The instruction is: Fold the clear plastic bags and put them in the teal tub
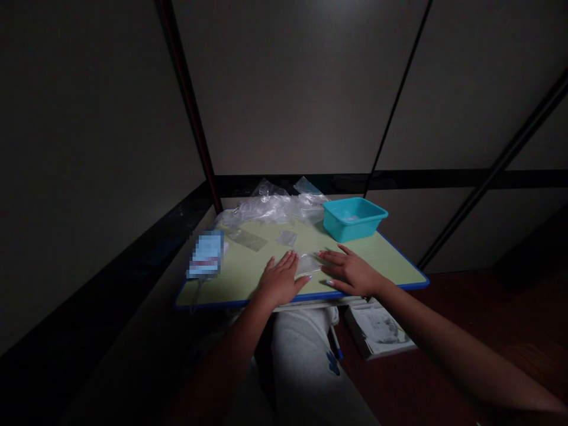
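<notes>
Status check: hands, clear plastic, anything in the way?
Left hand and right hand open, palms down. Clear plastic piece between them. Teal basin beyond right hand, not blocking.

Pale grey trousers (302,361), soft-looking and lightly creased, carry a small dark blue motif (332,363) (its lobed outline suggests a flower or a butterfly). The left hand (281,281) and right hand (350,272) are bare, with slender fingers and pale, glossy fingernails (330,283).

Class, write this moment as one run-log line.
left hand: open, at clear plastic; right hand: open, opposite side; teal basin: on table
</notes>
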Demonstrator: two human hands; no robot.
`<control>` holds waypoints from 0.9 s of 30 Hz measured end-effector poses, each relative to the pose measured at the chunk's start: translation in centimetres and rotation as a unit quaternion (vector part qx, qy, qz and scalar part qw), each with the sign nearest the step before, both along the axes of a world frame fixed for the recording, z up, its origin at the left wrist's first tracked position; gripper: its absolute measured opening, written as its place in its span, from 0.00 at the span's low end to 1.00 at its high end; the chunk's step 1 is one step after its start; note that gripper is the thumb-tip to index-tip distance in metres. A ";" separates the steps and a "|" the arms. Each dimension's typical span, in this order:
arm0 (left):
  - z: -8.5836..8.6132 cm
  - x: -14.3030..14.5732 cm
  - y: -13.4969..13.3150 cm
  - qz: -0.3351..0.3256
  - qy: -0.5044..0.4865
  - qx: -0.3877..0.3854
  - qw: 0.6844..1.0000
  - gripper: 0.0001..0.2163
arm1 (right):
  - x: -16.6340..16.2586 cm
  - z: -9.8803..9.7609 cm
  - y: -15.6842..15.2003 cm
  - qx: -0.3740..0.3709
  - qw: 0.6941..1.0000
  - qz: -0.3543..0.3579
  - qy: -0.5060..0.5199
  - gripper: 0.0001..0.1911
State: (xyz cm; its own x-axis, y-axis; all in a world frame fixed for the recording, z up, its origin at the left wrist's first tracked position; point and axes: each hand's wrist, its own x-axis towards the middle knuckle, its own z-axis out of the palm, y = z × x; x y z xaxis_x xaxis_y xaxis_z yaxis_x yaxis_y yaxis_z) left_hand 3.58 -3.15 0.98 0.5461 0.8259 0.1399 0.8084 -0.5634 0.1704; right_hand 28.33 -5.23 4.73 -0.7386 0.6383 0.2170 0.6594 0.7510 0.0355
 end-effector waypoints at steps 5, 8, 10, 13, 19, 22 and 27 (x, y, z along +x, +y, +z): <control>-0.1 0.0 0.1 0.002 -0.003 -0.004 1.000 0.32 | -0.1 -0.1 0.8 -0.009 0.999 0.036 0.000 0.21; -0.2 0.0 0.2 0.003 -0.010 -0.004 1.000 0.31 | -0.4 -0.5 1.1 -0.025 0.997 0.063 0.024 0.19; -0.3 0.0 0.3 0.002 -0.026 -0.004 1.000 0.31 | -0.5 -0.5 1.3 -0.038 0.996 0.070 0.047 0.18; -0.4 -0.1 0.5 -0.003 -0.072 -0.012 0.997 0.30 | -0.7 -0.1 1.5 -0.071 0.989 0.068 0.108 0.17; 0.1 -0.9 1.4 0.009 -0.320 -0.143 0.937 0.16 | -2.0 2.0 2.2 -0.167 0.930 0.037 0.325 0.16; 1.1 -1.4 1.7 0.022 -0.385 -0.202 0.900 0.16 | -2.6 2.9 2.9 -0.220 0.885 0.000 0.411 0.20; 3.3 -2.6 1.6 0.034 -0.425 -0.292 0.856 0.16 | -2.8 2.8 3.7 -0.316 0.787 -0.086 0.523 0.24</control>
